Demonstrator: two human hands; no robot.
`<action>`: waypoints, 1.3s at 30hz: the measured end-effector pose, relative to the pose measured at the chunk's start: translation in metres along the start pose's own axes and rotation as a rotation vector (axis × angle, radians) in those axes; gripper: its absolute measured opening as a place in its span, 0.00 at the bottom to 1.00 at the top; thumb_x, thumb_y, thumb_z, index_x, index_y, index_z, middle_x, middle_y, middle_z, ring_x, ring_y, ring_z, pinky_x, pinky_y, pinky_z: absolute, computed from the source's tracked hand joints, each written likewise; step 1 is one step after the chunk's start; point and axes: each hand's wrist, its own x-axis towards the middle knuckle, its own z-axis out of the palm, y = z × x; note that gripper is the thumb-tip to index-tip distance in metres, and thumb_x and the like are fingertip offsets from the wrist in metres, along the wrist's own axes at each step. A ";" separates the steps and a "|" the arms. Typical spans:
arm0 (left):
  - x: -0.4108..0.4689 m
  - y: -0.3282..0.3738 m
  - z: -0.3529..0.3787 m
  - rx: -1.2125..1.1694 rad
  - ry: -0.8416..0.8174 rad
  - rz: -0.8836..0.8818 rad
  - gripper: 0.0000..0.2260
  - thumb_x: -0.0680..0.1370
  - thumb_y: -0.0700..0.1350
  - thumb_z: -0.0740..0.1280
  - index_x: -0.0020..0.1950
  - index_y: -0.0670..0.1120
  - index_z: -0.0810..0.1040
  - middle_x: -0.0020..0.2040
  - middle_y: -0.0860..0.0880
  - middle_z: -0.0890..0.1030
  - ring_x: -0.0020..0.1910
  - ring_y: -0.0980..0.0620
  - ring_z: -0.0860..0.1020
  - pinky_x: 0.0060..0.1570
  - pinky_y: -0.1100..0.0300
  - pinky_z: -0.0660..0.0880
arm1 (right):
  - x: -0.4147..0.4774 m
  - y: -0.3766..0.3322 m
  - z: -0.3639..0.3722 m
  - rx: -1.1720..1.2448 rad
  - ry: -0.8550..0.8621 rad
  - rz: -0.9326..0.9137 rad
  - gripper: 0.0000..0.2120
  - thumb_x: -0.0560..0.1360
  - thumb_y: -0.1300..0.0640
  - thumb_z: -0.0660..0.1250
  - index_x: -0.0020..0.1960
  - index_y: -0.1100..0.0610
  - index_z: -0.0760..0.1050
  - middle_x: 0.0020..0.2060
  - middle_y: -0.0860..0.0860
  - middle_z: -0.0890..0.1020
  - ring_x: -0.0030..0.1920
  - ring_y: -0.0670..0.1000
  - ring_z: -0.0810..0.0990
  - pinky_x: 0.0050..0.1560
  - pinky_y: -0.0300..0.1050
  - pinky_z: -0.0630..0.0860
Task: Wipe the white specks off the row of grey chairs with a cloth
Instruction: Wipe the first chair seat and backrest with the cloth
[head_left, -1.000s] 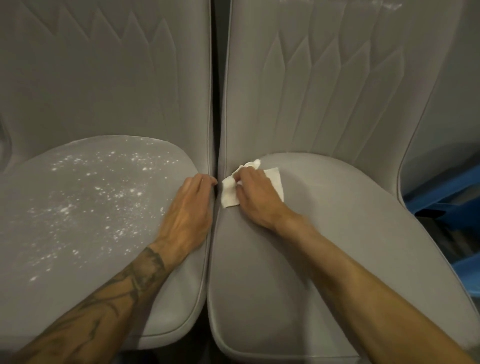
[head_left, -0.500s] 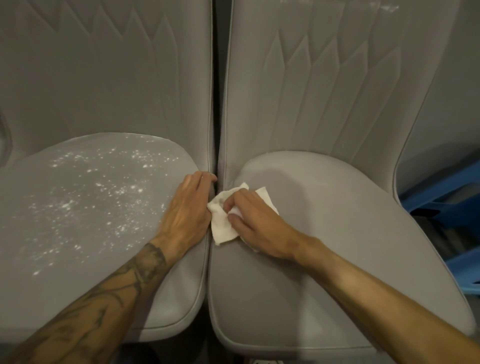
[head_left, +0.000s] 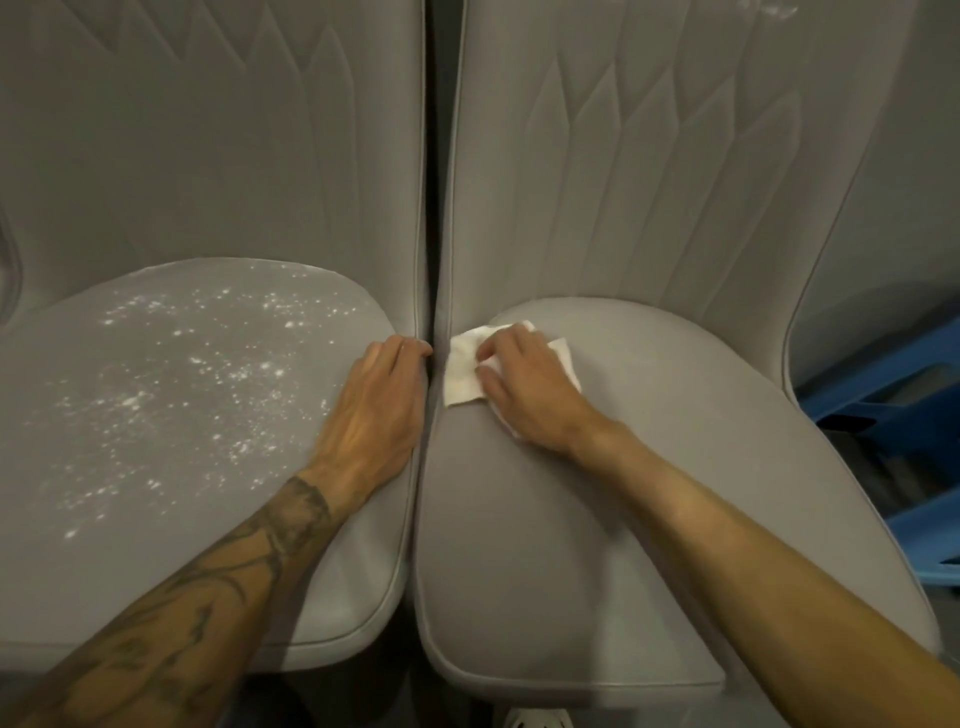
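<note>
A: While the camera looks down from the person's head, what lies in front?

B: Two grey chairs side by side, with a dark narrow gap between them. The left chair seat (head_left: 156, 415) is scattered with white specks (head_left: 208, 374) across its middle and back. The right chair seat (head_left: 649, 493) looks clean wherever it shows.

A: Where is the cloth?

B: A small white cloth (head_left: 462, 371) lies flat on the right seat, at its back left corner, just beside the gap. The right hand (head_left: 524, 387) lies palm down on top of it, fingers slightly spread and pressing it to the cushion. Nothing is pinched.

A: And the other hand?

B: The left hand (head_left: 374, 410) rests on the inner edge of the speckled seat, fingers close together, their tips curling into the gap. It holds nothing and seems to brace the chair. The forearm is tattooed.

A: How would the cloth handle?

B: It looks thin, light and limp, more like a folded paper wipe. I judge it would bunch or slide under a loose touch, so a flat palm over its middle, fingers near the leading edge, suits it best. To carry it across to the specks, pinching a corner would do.

A: Anything else?

B: Something blue (head_left: 893, 410) stands at the far right, too blurred to name.
</note>
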 end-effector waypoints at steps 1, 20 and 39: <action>0.000 0.000 0.000 0.011 0.014 0.008 0.08 0.84 0.36 0.61 0.62 0.39 0.77 0.55 0.42 0.78 0.51 0.42 0.75 0.55 0.43 0.74 | 0.006 0.011 -0.003 -0.027 0.018 0.086 0.11 0.81 0.56 0.61 0.60 0.61 0.73 0.57 0.58 0.74 0.60 0.61 0.70 0.64 0.55 0.65; 0.000 0.005 0.001 0.039 -0.018 -0.031 0.09 0.86 0.42 0.59 0.62 0.43 0.77 0.55 0.46 0.77 0.51 0.47 0.73 0.55 0.47 0.73 | 0.029 0.026 0.006 -0.310 0.044 0.069 0.16 0.84 0.55 0.51 0.62 0.62 0.72 0.59 0.60 0.75 0.59 0.62 0.71 0.66 0.57 0.61; 0.001 0.004 0.001 0.063 -0.085 -0.032 0.13 0.84 0.42 0.57 0.62 0.38 0.77 0.58 0.40 0.79 0.54 0.40 0.76 0.59 0.46 0.72 | 0.004 0.011 0.002 -0.090 -0.043 -0.098 0.13 0.83 0.55 0.55 0.62 0.60 0.72 0.59 0.59 0.74 0.57 0.60 0.70 0.59 0.54 0.66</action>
